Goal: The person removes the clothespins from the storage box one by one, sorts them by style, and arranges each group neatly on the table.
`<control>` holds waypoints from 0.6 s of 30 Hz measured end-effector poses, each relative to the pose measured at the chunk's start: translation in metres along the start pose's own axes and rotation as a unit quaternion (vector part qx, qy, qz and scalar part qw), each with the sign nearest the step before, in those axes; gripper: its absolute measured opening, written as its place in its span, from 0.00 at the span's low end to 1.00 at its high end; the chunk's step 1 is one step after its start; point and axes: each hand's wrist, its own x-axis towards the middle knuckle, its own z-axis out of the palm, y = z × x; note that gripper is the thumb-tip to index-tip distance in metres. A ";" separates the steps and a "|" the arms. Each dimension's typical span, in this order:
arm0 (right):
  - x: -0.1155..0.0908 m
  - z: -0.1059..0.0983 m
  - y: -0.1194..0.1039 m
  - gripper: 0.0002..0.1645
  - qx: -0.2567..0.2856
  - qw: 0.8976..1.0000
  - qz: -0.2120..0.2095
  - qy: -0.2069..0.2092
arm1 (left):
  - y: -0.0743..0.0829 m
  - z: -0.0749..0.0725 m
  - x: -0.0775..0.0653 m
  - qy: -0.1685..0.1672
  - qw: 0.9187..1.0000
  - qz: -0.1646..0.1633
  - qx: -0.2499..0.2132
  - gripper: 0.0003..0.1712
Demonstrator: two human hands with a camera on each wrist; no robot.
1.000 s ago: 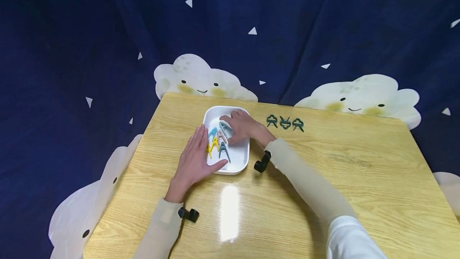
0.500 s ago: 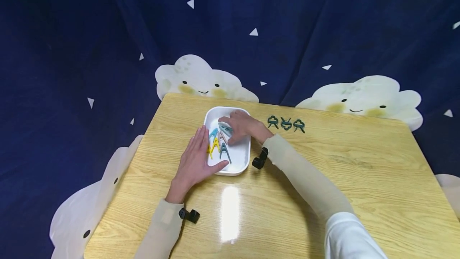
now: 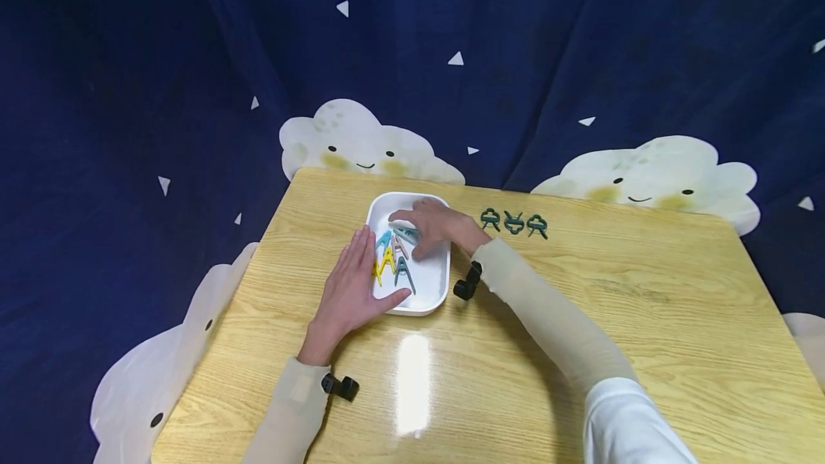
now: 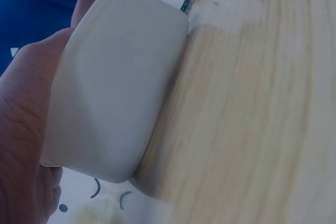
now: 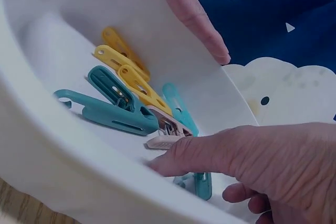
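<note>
A white plastic box point(image 3: 430, 281) holds several plastic clothespins. My left hand point(image 3: 350, 288) lies along the box's left side with straight fingers, its thumb stretched along the near rim. My right hand point(image 3: 437, 224) reaches inside, thumb and index finger spread on either side of a pale teal clothespin point(image 3: 406, 235), which the thumb partly hides in the right wrist view. Beside that thumb point(image 5: 181, 157) lies a pink clothespin point(image 5: 163, 141). A light blue clothespin point(image 5: 178, 106), several yellow clothespins point(image 5: 142, 87) and a dark teal clothespin point(image 5: 118, 114) lie around it.
Three dark green clips point(image 3: 513, 223) lie in a row on the wooden table point(image 3: 612, 292), right of the box. A navy curtain point(image 3: 399, 41) with printed clouds hangs behind the table's far edge.
The pale teal clothespin has turned from steep to more sideways under my right hand. My right index finger has spread away from it a little. The left hand has stayed in place.
</note>
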 end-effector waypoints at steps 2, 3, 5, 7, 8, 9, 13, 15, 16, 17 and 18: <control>-0.001 0.000 0.000 0.48 -0.001 1.000 0.007 0.003 | 0.000 0.000 0.000 -0.002 1.000 -0.001 0.001 0.75; -0.001 0.000 0.000 0.43 -0.003 1.000 0.014 0.003 | 0.000 0.000 0.000 -0.002 1.000 -0.001 0.001 0.75; -0.003 -0.002 -0.001 0.35 -0.010 1.000 0.029 0.002 | 0.000 0.000 -0.001 -0.001 1.000 -0.001 -0.002 0.75; -0.005 -0.003 -0.003 0.30 -0.018 0.999 0.041 0.000 | 0.000 -0.001 -0.001 -0.001 1.000 -0.001 -0.003 0.75; -0.006 -0.004 -0.003 0.29 -0.022 0.999 0.046 -0.002 | 0.000 -0.001 -0.001 -0.001 1.000 0.000 -0.004 0.74; -0.007 -0.005 -0.004 0.29 -0.028 0.998 0.047 -0.006 | 0.001 -0.001 -0.001 -0.001 1.000 0.000 -0.005 0.74; -0.009 -0.008 -0.007 0.31 -0.041 0.999 0.034 -0.012 | 0.000 -0.001 -0.001 -0.004 1.000 -0.002 -0.005 0.74; -0.010 -0.008 -0.008 0.35 -0.039 0.999 0.030 -0.009 | 0.000 -0.001 -0.001 -0.004 1.000 -0.002 -0.005 0.74; -0.011 -0.009 -0.009 0.40 -0.033 0.999 0.029 -0.007 | 0.000 -0.001 -0.001 -0.004 1.000 -0.002 -0.005 0.74; -0.011 -0.009 -0.009 0.45 -0.029 0.999 0.029 -0.005 | 0.000 -0.001 -0.001 -0.004 1.000 -0.002 -0.005 0.74; -0.011 -0.009 -0.010 0.50 -0.024 0.999 0.031 -0.004 | 0.000 -0.001 -0.001 -0.003 1.000 -0.002 -0.005 0.74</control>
